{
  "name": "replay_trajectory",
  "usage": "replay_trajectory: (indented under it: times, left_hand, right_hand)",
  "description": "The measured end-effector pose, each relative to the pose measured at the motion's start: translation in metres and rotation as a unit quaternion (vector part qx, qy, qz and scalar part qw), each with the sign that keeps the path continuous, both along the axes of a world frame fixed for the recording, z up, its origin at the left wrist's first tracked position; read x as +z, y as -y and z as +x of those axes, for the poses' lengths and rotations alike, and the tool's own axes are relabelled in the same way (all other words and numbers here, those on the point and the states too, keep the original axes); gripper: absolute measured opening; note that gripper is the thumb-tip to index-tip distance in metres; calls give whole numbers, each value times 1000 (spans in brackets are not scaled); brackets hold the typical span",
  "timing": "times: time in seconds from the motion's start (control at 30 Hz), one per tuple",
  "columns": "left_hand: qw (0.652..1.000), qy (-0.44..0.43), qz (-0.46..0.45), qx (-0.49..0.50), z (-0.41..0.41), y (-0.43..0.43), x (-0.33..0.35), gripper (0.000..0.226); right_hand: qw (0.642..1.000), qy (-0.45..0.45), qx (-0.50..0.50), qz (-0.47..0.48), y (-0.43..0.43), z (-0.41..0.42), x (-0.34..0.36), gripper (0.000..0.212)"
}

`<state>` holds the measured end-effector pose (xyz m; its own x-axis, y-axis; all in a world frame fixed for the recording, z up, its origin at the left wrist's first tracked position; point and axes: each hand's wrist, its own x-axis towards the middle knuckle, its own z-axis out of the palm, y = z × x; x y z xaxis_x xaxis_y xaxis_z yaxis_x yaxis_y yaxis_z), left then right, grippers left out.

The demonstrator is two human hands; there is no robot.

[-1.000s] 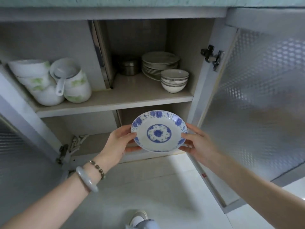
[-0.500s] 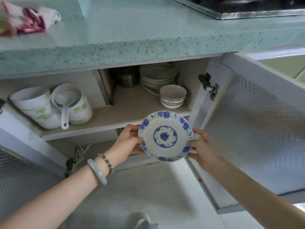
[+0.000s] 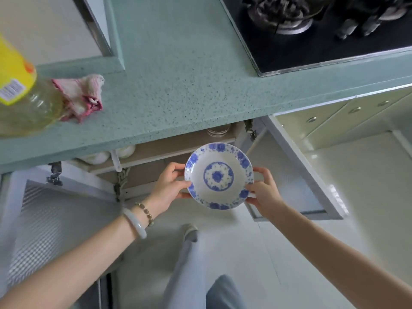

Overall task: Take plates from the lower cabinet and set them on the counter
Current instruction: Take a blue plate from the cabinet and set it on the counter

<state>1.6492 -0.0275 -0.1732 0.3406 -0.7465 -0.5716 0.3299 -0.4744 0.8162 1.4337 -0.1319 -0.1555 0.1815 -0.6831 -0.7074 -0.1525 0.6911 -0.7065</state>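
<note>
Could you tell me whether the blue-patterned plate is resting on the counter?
No, the left hand and right hand hold the plate in the air, off the counter.

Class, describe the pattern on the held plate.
The round ceramic plate: blue floral rim and centre on white; head view.

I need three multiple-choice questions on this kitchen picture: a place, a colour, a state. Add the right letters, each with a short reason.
1. Where is the cloth? A on the counter, beside the oil bottle; B on top of the oil bottle; C under the plate.
2. The plate's pattern is: A green; B blue; C red.
3. The plate is: A resting on the counter; B held by one hand; C held by both hands.
Answers: 1 A, it lies on the counter by the bottle; 2 B, blue flowers on white; 3 C, the left hand and right hand grip opposite rims.
</note>
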Motion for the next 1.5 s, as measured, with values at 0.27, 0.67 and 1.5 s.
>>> replay_trajectory:
  times: [0.27,0.67,1.5]
  left_hand:
    - [1000,5,-7,-8,4,1,98,35]
    - [991,13,-86,-105,-22,40,177,36]
    - [955,-19,-97,-281,-413,206,204,35]
  right_hand:
    - [999,9,-35,0,-9,-1,108,50]
    - [987,76,-127,-56,-6,-54,176,52]
    - [949,38,-298,-98,59,-444,217,52]
